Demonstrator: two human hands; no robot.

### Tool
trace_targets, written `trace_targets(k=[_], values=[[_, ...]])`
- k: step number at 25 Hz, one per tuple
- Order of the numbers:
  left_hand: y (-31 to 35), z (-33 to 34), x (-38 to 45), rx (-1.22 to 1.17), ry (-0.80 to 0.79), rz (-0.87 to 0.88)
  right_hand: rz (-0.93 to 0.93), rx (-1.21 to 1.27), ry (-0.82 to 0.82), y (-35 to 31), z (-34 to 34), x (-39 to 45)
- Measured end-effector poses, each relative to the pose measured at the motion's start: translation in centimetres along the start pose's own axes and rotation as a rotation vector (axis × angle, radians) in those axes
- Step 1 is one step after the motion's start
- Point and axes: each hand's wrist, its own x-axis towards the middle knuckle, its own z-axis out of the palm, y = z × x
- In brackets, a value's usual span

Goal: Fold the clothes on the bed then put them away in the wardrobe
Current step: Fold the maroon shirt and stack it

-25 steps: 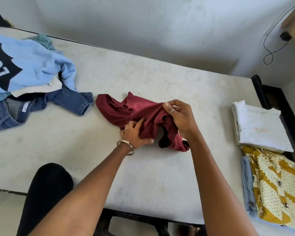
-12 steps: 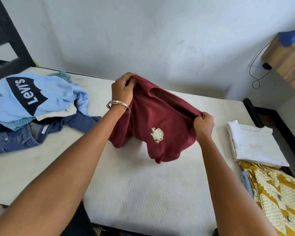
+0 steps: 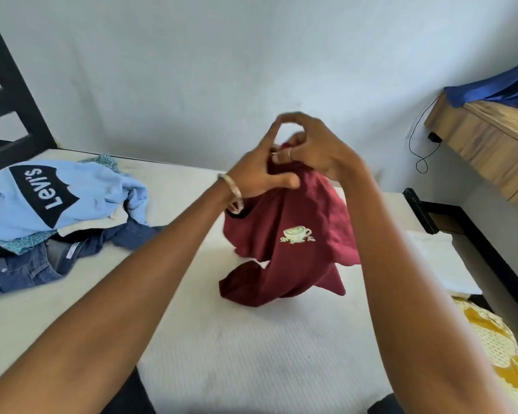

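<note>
Both hands meet at the centre of the frame, and motion blur there makes the exact finger contact hard to read. The right hand (image 3: 314, 149) has its fingers curled, pinching the gathered top of the maroon T-shirt (image 3: 290, 234); a ring sits on one finger. The left hand (image 3: 262, 171) lies against the same bunched edge with fingers extended and thumb out; whether it grips the cloth cannot be told. The shirt hangs from the hands in soft folds, a small pale print on its front, its lower hem touching the white textured mattress (image 3: 237, 354). At left lies an unfolded pile: a light blue Levi's top (image 3: 51, 195) over denim jeans (image 3: 27, 267). At right, partly cut off, rest a folded white garment (image 3: 440, 264) and a yellow patterned garment (image 3: 497, 348).
</note>
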Motion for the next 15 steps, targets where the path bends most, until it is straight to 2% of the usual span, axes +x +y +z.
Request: trace_targets(k=[1, 2, 4, 5, 6, 7, 8, 9, 10, 11, 12, 13, 15], values=[[1.0, 1.2, 0.0, 0.084, 0.004, -0.043, -0.066, 0.068, 0.006, -0.1, 0.3, 0.1], [1.4, 2.0, 0.1, 0.157, 0.079, -0.107, -0.125, 0.100, 0.032, 0.4, 0.4, -0.1], [1.6, 3.0, 0.5, 0.160, 0.265, -0.262, -0.161, 0.190, 0.240, 3.9, 0.9, -1.5], [1.5, 3.2, 0.7, 0.114, 0.345, -0.343, -0.102, 0.240, 0.406, 7.1, 1.3, -2.5], [1.5, 3.2, 0.8, 0.021, 0.424, -0.420, 0.036, 0.249, 0.538, 10.5, 1.9, -3.8], [1.6, 3.2, 1.1, -0.131, 0.492, -0.493, 0.225, 0.236, 0.545, 13.6, 2.8, -5.3], [2.1, 3.2, 1.4, -0.303, 0.542, -0.538, 0.417, 0.227, 0.382, 15.7, 4.0, -7.1], [2.6, 3.1, 1.7, -0.457, 0.558, -0.564, 0.515, 0.214, 0.153, 16.9, 5.6, -9.0], [3.3, 3.0, 2.0, -0.563, 0.558, -0.564, 0.507, 0.209, -0.029, 17.2, 7.2, -10.6], [4.1, 2.9, 2.4, -0.635, 0.557, -0.533, 0.438, 0.246, -0.117, 16.9, 8.6, -11.5], [4.7, 2.7, 2.6, -0.694, 0.565, -0.488, 0.357, 0.311, -0.109, 15.7, 10.0, -11.9], [5.0, 2.3, 2.8, -0.745, 0.582, -0.458, 0.254, 0.343, -0.010, 14.7, 11.0, -11.4], [5.5, 1.0, 2.8, -0.847, 0.638, -0.387, 0.144, 0.331, 0.293, 12.9, 12.4, -9.4]])
